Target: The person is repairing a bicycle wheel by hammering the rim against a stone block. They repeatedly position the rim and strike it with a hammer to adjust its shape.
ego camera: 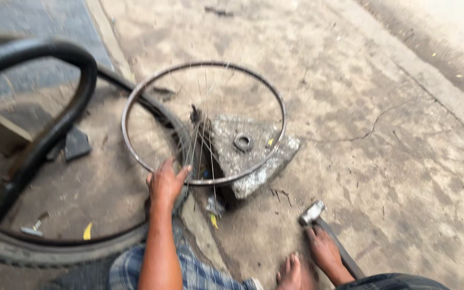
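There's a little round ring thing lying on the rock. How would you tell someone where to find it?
Look for the big bare metal bicycle rim with thin spokes that the left hand grips at its lower edge. Seen through that rim is a flat grey broken stone slab on the dusty concrete. The small dark metal ring lies on top of the slab, the only round, holed piece there.

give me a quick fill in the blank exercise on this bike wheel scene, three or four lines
1. The left hand holds the bare metal ____ of the spoked wheel.
2. The wheel leans on a grey ____, which has a small metal ring lying on top.
3. The right hand rests on the handle of a ____ lying on the concrete ground.
4. A black rubber ____ loops up at the far left.

Missing words: rim; stone; hammer; inner tube
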